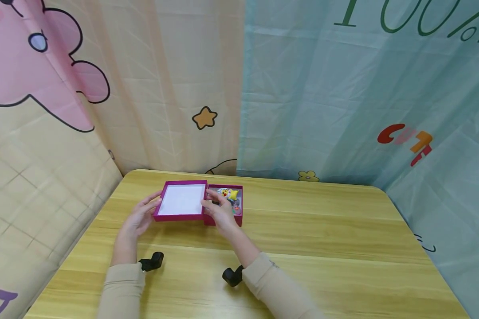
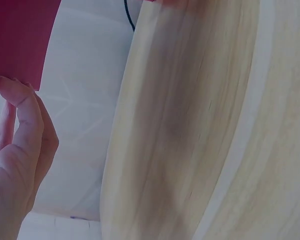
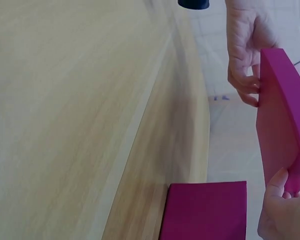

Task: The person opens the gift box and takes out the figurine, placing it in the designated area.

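Observation:
A magenta box lid (image 1: pixel 182 199) with a white inside is held up off the table by both hands, its white side toward the head camera. My left hand (image 1: pixel 139 218) grips its left edge, thumb and fingers at the rim; the left wrist view shows the lid's corner (image 2: pixel 21 42) between them. At the opposite edge my right hand (image 1: pixel 222 215) pinches the lid. Just right of the lid stands the matching magenta box (image 1: pixel 238 220), uncovered. Inside it lie small colourful toy figures, one with a yellow star shape (image 1: pixel 233 195); my right hand hides part of the contents.
The wooden table (image 1: pixel 323 230) has its back edge just behind the box. Printed curtains (image 1: pixel 303 88) hang along the back and sides. A black wrist camera (image 1: pixel 152 261) juts from the left wrist, another black camera (image 1: pixel 233 276) from the right.

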`<state>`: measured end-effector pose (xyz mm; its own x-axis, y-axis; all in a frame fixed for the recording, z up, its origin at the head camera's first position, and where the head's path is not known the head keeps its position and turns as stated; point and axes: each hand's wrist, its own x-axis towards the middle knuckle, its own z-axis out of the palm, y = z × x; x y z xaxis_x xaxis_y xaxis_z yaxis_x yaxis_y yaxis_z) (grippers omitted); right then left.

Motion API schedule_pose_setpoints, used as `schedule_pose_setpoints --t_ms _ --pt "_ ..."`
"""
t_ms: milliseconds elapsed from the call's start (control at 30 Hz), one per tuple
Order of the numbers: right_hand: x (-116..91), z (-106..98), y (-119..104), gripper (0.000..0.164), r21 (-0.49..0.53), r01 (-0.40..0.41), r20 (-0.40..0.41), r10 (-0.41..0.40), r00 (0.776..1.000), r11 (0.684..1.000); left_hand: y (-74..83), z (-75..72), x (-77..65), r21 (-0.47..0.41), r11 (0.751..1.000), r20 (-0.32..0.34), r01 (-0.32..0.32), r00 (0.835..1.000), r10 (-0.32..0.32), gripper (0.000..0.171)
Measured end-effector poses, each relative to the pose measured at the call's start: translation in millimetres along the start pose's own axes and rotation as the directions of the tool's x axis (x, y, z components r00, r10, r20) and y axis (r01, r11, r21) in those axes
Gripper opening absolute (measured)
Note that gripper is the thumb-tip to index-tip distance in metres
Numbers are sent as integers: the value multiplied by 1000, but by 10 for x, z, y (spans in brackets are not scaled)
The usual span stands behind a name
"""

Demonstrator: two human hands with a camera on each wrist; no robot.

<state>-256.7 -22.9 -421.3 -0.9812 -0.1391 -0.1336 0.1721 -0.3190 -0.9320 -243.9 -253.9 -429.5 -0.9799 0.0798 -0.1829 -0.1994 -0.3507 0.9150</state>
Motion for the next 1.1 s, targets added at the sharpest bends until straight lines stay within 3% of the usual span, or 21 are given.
schedule_pose_setpoints --t_ms 533,833,1100 --pt "-63 289 202 42 -50 -17 31 19 999 999 -10 -386 -159 -49 999 65 -9 998 12 28" --pt "-93 381 403 41 -88 -16 12 17 1000 996 -99 -563 -226 -8 1000 104 -24 994 25 32" --pt "-198 442 482 39 -192 4 -10 -6 1000 981 -156 -709 -255 55 998 102 3 995 -9 32"
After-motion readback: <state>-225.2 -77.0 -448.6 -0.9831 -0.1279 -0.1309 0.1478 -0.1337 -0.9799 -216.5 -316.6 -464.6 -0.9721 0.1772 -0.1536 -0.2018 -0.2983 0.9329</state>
